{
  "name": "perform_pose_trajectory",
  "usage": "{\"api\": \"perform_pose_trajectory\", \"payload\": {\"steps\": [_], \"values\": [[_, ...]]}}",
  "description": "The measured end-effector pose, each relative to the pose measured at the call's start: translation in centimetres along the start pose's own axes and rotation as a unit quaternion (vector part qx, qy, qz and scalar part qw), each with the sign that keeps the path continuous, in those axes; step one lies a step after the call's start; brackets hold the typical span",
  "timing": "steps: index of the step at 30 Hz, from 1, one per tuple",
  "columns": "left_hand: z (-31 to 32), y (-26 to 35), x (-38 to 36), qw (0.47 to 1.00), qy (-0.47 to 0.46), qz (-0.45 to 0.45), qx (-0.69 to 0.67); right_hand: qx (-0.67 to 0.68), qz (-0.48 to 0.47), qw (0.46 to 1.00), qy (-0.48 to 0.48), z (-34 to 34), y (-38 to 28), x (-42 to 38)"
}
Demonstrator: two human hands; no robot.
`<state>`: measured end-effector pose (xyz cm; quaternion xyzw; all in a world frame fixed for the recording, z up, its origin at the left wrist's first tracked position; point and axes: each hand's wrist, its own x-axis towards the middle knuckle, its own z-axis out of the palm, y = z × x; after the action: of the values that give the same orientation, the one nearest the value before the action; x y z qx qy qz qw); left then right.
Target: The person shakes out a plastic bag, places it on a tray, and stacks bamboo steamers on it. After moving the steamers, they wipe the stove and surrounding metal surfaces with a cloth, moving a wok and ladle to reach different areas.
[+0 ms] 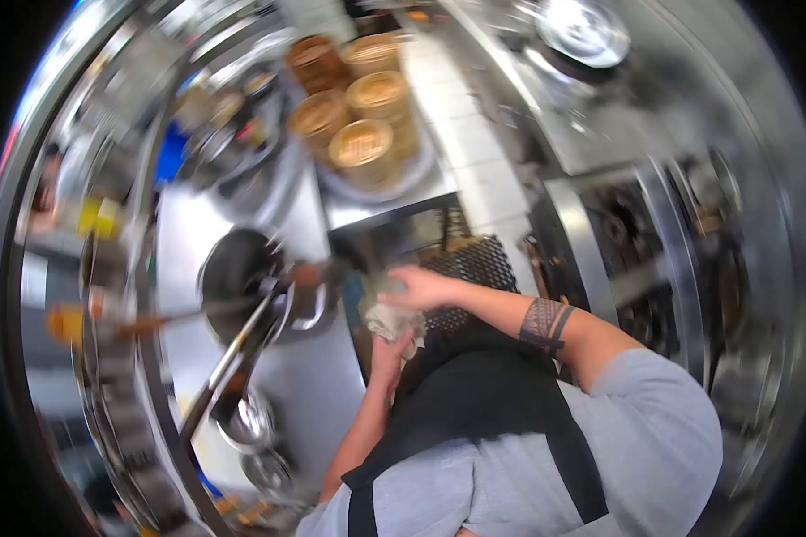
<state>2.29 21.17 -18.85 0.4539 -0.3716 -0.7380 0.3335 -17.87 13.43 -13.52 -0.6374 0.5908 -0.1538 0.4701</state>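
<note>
My left hand (390, 358) is closed around a crumpled pale cloth (392, 320), which bunches out above the fingers in front of my black apron. Just above the cloth is my right hand (421, 288), its fingers stretched out and somewhat blurred, the thumb close to the cloth's upper edge. To the left of both hands, a large dark pot (233, 259) stands on the steel counter (318, 380). Long-handled utensils lie across it, among them a ladle with a wooden handle (143, 327).
Stacked bamboo steamers (363, 148) stand on a round tray at the end of the counter. Metal bowls (246, 421) sit near the counter's lower end. On the right is a stove (618, 233), with a shiny metal lid (584, 34) further back. A black perforated mat (479, 268) covers part of the floor.
</note>
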Motion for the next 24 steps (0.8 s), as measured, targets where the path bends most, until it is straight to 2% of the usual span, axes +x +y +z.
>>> {"api": "perform_pose_trajectory", "payload": {"steps": [1,2,3,4,6,7,9,11,12,14,16,18,19,21,22,23,24], "values": [[1.2,0.7,1.7,0.998,-0.029,0.042,0.039,0.073,0.011,0.997,0.021,1.2,3.5,-1.1],[2.2,1.1,3.6,0.996,-0.066,0.027,0.059,0.277,0.065,0.959,-0.018,0.1,3.9,-3.5],[3.5,1.3,5.8,0.995,-0.086,0.014,0.052,0.466,0.097,0.877,-0.061,-1.4,3.8,-5.7],[5.1,1.5,7.6,0.994,-0.1,0.003,0.042,0.48,0.096,0.871,-0.037,-1.7,5.7,-6.6],[9.9,2.9,10.9,0.991,-0.121,-0.021,0.045,0.68,0.078,0.726,0.063,-2.7,9.8,-7.5],[12.4,3.5,12.9,0.991,-0.126,-0.037,0.032,0.731,0.074,0.676,0.058,-4.3,12.1,-8.0],[16.5,4.0,16.2,0.989,-0.131,-0.069,0.025,0.764,0.019,0.637,0.104,-7.1,16.2,-9.9],[19.6,3.9,20.4,0.98,-0.152,-0.093,-0.085,0.76,0.0,0.608,0.231,-9.7,19.5,-12.0],[21.1,4.3,22.2,0.968,-0.203,-0.1,-0.108,0.748,-0.05,0.596,0.288,-11.3,21.0,-13.3],[24.7,6.0,24.7,0.97,-0.191,-0.125,-0.083,0.752,-0.089,0.55,0.352,-12.8,26.6,-15.0],[27.9,7.7,26.8,0.972,-0.173,-0.138,-0.071,0.752,-0.106,0.506,0.408,-15.3,29.8,-16.8],[29.5,7.7,30.9,0.95,-0.224,-0.166,-0.143,0.741,-0.103,0.477,0.461,-19.2,30.8,-18.3],[30.6,8.0,32.1,0.95,-0.222,-0.163,-0.147,0.74,-0.102,0.481,0.459,-21.1,30.9,-18.6],[33.4,8.2,34.5,0.939,-0.237,-0.185,-0.169,0.674,-0.111,0.552,0.478,-24.9,30.9,-19.5],[35.1,8.5,35.0,0.937,-0.236,-0.197,-0.166,0.649,-0.126,0.603,0.446,-26.7,30.5,-20.2],[36.4,8.2,36.0,0.937,-0.233,-0.198,-0.172,0.648,-0.121,0.607,0.444,-28.6,29.8,-20.3],[37.9,7.8,37.0,0.925,-0.256,-0.229,-0.161,0.683,-0.161,0.56,0.44,-30.6,29.0,-19.6]]}}
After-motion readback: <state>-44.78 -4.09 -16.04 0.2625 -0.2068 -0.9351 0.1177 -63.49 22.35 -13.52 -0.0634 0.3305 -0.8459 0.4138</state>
